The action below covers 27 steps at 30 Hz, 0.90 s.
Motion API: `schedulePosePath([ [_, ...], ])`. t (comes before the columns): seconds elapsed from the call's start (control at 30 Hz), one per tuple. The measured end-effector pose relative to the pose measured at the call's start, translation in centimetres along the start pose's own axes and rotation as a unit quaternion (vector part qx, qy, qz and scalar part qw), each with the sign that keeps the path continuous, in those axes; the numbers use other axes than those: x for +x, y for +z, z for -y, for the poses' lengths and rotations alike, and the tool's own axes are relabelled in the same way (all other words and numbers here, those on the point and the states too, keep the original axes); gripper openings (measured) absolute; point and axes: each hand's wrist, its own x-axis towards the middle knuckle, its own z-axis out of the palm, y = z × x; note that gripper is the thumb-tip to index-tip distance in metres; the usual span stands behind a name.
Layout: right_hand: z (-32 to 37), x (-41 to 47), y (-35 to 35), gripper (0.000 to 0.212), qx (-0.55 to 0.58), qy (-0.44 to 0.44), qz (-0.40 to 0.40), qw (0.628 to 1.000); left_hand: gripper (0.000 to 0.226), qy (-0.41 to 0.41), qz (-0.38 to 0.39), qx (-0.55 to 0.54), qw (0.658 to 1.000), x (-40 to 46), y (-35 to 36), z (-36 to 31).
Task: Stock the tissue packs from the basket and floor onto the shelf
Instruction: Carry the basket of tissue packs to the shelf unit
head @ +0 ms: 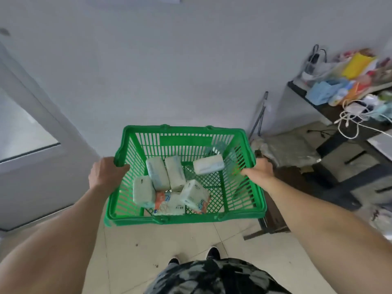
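From the head camera, the green slatted plastic shopping basket (184, 143) hangs in front of the person, carried between both hands above the pale tiled floor (191, 240). The left hand (104, 172) is closed over the basket's left rim, and the right hand (259, 169) is closed over the right rim, with the fingers hooked through the slats. The hands sit well apart, one at each short side, so the basket's long axis runs straight from one hand to the other.

Between the hands, down on the basket's mesh bottom, lie the white plastic-wrapped tissue packs (172, 183). Most are bunched toward the left hand and the near wall, some stacked over one another; one pack (209, 164) lies alone nearer the right hand, its long side running across. By my reading, the left hand has the shorter reach to the main cluster, yet neither hand is free while both carry the load.

No stocking shelf can be seen here, and no packs show on the floor. Ahead is a plain grey wall (169, 71). Beyond the right hand stands a dark table piled with coloured clutter and white cables (331, 109), with bags heaped beneath it. Beyond the left hand is a pale framed door (31, 134). The basket probably needs setting down before any pack can be lifted out.
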Motion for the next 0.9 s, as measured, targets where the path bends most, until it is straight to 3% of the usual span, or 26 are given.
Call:
schedulePosePath([
  [0.33,-11.1,-10.3,0.0,0.043,0.072,0.186,-0.071,0.977,0.034,0.151,0.118,0.04,0.981,-0.4,5.0,-5.4],
  [0.57,-17.8,-19.8,-0.8,0.017,0.11,0.281,-0.134,0.944,0.037,0.282,0.177,0.076,0.94,-2.9,9.2,-10.5],
  [0.9,-27.9,-32.8,-1.5,0.026,0.138,0.396,-0.188,0.888,0.042,0.415,0.241,0.079,0.874,-13.5,14.5,-16.4],
])
